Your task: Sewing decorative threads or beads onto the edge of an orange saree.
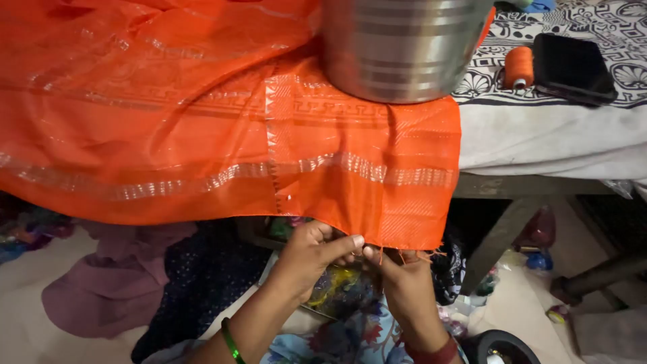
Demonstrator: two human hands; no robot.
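Note:
An orange woven cloth (202,128) with shiny silver bands hangs over the edge of a bed, held down by a steel pot (401,47). My left hand (310,259) pinches the cloth's lower hem between thumb and fingers. My right hand (401,280) meets it from the right, its fingertips closed on the loose orange fringe threads (414,255) at the hem. A green bangle sits on my left wrist and a red one on my right.
On the bed's black-and-white patterned sheet (606,20) lie an orange thread spool (519,66) and a black rectangular case (573,67). Purple cloth (101,290), dark dotted fabric (202,283) and floral fabric lie below. A wooden bed frame (512,202) stands at right.

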